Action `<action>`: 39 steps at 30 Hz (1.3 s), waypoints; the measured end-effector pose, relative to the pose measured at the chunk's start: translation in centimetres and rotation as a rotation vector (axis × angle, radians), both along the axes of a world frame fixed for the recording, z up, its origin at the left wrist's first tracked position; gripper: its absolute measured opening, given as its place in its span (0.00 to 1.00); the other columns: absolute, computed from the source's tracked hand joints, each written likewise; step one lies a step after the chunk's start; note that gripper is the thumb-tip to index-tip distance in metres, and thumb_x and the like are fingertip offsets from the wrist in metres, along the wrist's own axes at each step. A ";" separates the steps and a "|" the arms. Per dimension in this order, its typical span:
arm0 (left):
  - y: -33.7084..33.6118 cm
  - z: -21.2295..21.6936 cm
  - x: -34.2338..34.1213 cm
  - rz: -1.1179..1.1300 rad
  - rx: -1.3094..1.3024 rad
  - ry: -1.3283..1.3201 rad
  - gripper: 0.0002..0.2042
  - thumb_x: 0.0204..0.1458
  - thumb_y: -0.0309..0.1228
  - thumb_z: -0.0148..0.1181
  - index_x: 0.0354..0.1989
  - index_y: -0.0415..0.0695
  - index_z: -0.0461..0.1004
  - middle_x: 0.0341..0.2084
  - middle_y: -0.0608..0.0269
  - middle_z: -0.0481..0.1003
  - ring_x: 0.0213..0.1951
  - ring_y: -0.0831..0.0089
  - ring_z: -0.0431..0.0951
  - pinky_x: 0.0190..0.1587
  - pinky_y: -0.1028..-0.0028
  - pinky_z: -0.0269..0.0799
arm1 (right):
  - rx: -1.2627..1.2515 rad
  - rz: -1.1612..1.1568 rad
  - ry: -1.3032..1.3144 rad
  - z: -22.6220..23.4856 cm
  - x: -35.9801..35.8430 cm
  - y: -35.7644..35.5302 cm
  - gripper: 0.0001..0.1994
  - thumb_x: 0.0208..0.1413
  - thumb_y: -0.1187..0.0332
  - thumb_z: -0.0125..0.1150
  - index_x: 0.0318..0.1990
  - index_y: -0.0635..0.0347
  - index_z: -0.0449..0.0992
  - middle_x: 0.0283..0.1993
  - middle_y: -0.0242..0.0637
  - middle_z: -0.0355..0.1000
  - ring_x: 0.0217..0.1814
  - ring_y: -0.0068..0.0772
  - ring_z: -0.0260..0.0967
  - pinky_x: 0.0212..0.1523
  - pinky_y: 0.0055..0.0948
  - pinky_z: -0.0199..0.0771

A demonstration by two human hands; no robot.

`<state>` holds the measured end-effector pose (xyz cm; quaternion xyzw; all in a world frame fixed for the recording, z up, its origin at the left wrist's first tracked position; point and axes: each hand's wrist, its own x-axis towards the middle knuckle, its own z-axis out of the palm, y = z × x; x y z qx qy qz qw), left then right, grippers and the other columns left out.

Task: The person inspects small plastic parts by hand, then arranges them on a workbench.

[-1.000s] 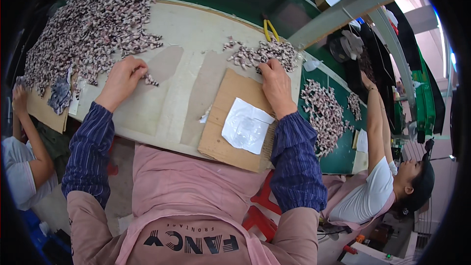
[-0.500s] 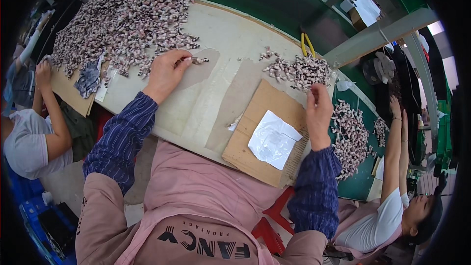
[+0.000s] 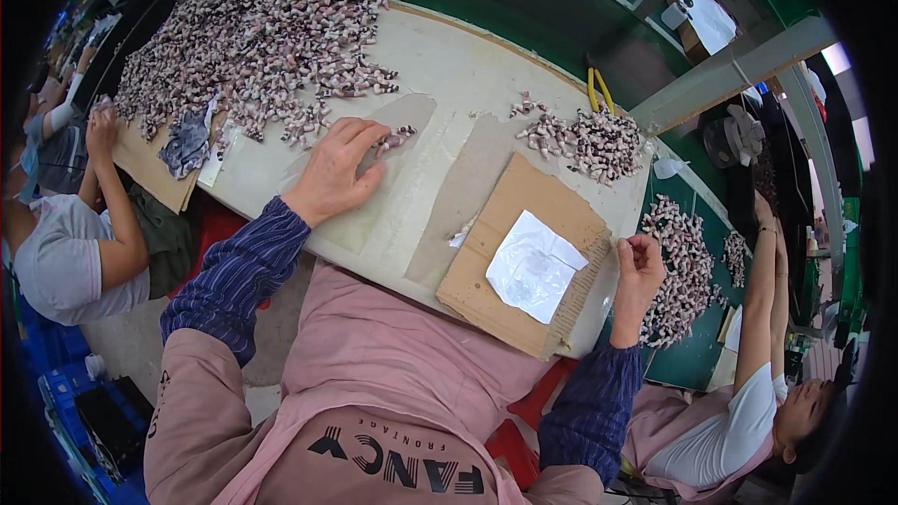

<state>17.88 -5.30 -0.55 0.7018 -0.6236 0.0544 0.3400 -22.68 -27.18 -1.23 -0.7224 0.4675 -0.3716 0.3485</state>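
Note:
My left hand (image 3: pixel 341 166) rests over the board on the table, its thumb spread away from the fingers. Right at its fingertips lies a small white, pink and black figure-like piece (image 3: pixel 399 137). Whether the fingers touch it is hard to tell. My right hand (image 3: pixel 639 273) is off the board's right edge, thumb and fingers curled together; whatever they hold, if anything, is too small to name. Beside that hand, a white crinkled sheet (image 3: pixel 536 266) lies on a brown cardboard piece (image 3: pixel 477 266). Beyond it sits a small heap of similar pieces (image 3: pixel 589 142).
A large heap of pieces (image 3: pixel 253 56) covers the far left. Yellow-handled pliers (image 3: pixel 601 91) lie behind the small heap. More pieces (image 3: pixel 675 271) lie on the green surface at right. A metal post (image 3: pixel 730 75) slants over the back right. Co-workers sit at left (image 3: pixel 70 248) and right (image 3: pixel 711 440).
My left hand has shifted right and its thumb has parted from the fingers, leaving the piece on the board. My right hand has moved nearer to me, away from the small heap.

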 end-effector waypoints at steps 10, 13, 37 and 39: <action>-1.2 -0.3 1.4 0.153 -0.022 -0.161 0.15 0.46 0.20 0.62 0.45 0.38 0.74 0.44 0.51 0.75 0.49 0.50 0.72 0.52 0.57 0.70 | -0.130 -0.057 0.224 -0.5 -2.3 3.7 0.04 0.59 0.74 0.63 0.39 0.66 0.78 0.29 0.31 0.73 0.30 0.20 0.68 0.32 0.21 0.68; -3.3 1.3 0.8 0.135 -0.075 -0.225 0.14 0.46 0.20 0.62 0.44 0.38 0.75 0.45 0.51 0.75 0.49 0.51 0.72 0.51 0.58 0.70 | -0.141 -0.071 0.293 0.0 -2.5 5.0 0.04 0.57 0.76 0.63 0.38 0.66 0.78 0.30 0.39 0.74 0.29 0.28 0.70 0.32 0.27 0.70; -17.5 -1.1 -1.7 -0.167 0.346 0.991 0.11 0.56 0.26 0.62 0.47 0.39 0.74 0.32 0.64 0.75 0.34 0.75 0.77 0.38 0.76 0.75 | 0.394 0.016 -0.409 0.4 -2.2 9.4 0.06 0.61 0.79 0.60 0.44 0.69 0.77 0.38 0.29 0.72 0.36 0.16 0.69 0.37 0.18 0.70; -14.5 0.4 -2.3 -0.207 0.364 1.214 0.10 0.58 0.26 0.61 0.48 0.40 0.74 0.33 0.68 0.74 0.33 0.80 0.75 0.37 0.80 0.73 | 0.324 0.035 -0.320 0.8 -1.7 10.3 0.06 0.60 0.80 0.61 0.43 0.69 0.77 0.38 0.31 0.73 0.36 0.18 0.70 0.37 0.19 0.71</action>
